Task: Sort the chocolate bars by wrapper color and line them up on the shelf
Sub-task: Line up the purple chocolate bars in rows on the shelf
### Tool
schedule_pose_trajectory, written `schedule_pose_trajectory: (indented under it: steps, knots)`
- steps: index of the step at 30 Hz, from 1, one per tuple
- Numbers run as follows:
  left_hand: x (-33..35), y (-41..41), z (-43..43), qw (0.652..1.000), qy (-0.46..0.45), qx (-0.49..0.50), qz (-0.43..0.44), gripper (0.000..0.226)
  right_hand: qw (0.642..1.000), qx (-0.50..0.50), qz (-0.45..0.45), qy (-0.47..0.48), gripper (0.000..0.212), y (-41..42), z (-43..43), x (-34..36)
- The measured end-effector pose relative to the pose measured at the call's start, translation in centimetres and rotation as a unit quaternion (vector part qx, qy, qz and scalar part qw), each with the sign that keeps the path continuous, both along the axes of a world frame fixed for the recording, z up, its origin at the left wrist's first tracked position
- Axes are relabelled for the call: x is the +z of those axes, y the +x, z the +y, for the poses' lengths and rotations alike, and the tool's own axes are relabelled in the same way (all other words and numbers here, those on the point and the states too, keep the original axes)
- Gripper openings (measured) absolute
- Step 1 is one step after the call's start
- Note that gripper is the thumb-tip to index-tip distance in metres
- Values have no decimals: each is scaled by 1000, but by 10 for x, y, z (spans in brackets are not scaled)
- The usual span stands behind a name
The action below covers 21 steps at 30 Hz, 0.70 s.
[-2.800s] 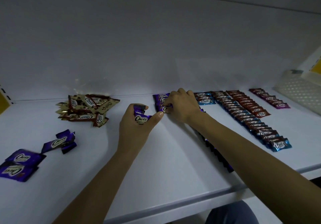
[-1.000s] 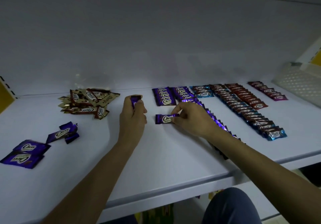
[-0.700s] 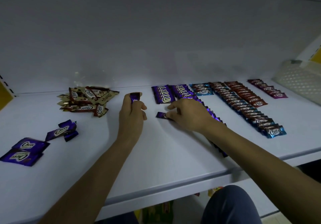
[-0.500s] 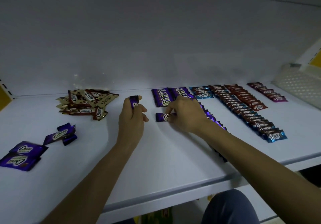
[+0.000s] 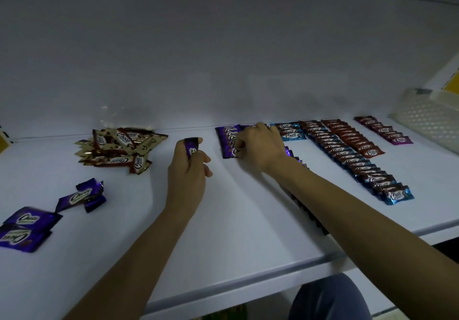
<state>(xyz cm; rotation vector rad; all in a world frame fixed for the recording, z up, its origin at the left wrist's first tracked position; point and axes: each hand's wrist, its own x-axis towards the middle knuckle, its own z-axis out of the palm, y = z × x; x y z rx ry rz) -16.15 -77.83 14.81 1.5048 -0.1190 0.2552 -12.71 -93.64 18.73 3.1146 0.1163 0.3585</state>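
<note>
**Two purple bars in hand on the shelf**

Below the front edge of the white shelf (image 5: 248,225), a knee in blue cloth (image 5: 330,297) shows. Near the front left corner lie two loose purple bars (image 5: 22,230), one overlapping the other. A little farther in lies a second loose pair (image 5: 79,195).

Both forearms reach in over the front edge. The left hand (image 5: 188,170) is at mid-shelf, and its fingers (image 5: 203,158) curl around an upright purple bar (image 5: 191,147) that sticks up above the thumb. Just to its right, the right hand (image 5: 259,146) is curled down on the shelf. Its fingers (image 5: 239,146) pinch the right end of a flat purple bar (image 5: 231,152), which lies against the near end of a short purple row (image 5: 227,134).

A long purple row (image 5: 291,154) runs under the right forearm, mostly hidden. To the right are a long blue row (image 5: 352,160) and a red row (image 5: 352,138), both running from the back edge toward the front. A short blue row (image 5: 289,132) sits at the back edge beside the right hand. A magenta row (image 5: 387,132) lies toward the back right corner, near a white perforated basket (image 5: 427,123). Along the back edge on the left sits a loose pile of gold bars (image 5: 119,148).
</note>
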Motion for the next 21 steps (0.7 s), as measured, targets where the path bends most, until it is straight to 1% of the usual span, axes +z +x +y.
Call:
schedule_pose_trajectory:
  steps: [10,13,16,19,20,21]
  knots:
    - [1,-2,0,1000,-2,-3,5,25,1000,9,0,-25,23,-1,0,4]
    - [3,-5,1,1000,10,-27,-4,22,1000,8,-15,3,20,-2,0,1]
    - [7,-9,1,998,30,-52,-28,24,999,14,-30,29,21,-4,-5,-3]
    - [9,-11,2,998,23,-64,-16,33,993,31,-62,96,23,-13,-9,-5]
    - [9,-12,2,998,33,-59,-10,33,986,40,-74,145,21,-17,-7,-5]
    - [10,-12,2,998,43,-54,-9,29,970,52,-75,226,18,-23,-5,-3]
